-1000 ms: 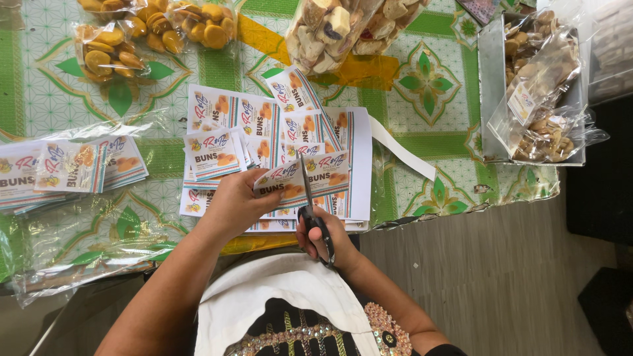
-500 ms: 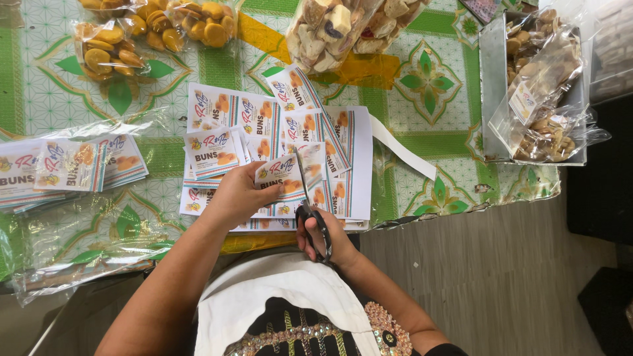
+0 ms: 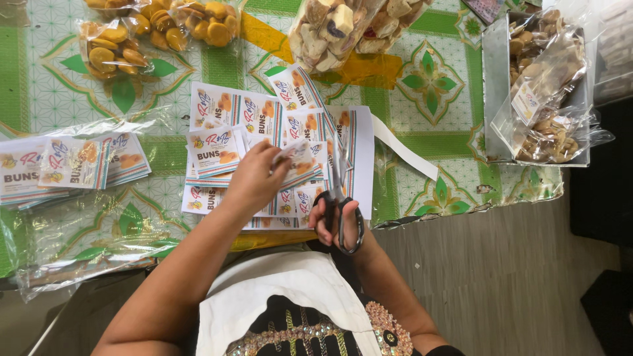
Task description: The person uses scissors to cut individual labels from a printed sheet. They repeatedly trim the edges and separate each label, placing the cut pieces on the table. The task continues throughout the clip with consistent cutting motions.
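Note:
My right hand (image 3: 334, 223) grips black-handled scissors (image 3: 340, 198), blades pointing away from me over a printed sheet of labels (image 3: 349, 142). My left hand (image 3: 256, 179) pinches a small cut label (image 3: 295, 150) just left of the blades. Under both hands lie more sheets and loose labels with orange bun pictures (image 3: 217, 151). A white paper strip (image 3: 403, 147) trails off to the right of the sheet.
A stack of cut labels (image 3: 69, 165) lies at the left on clear bags (image 3: 79, 244). Bags of golden buns (image 3: 158, 26) and pale pastries (image 3: 343, 26) sit at the far side. A grey tray (image 3: 494, 86) with bagged cookies stands at the right, near the table's edge (image 3: 461, 207).
The scissors have moved right and the blades now lie over the sheet's right part. My left hand has lifted the small label up and away from the sheet.

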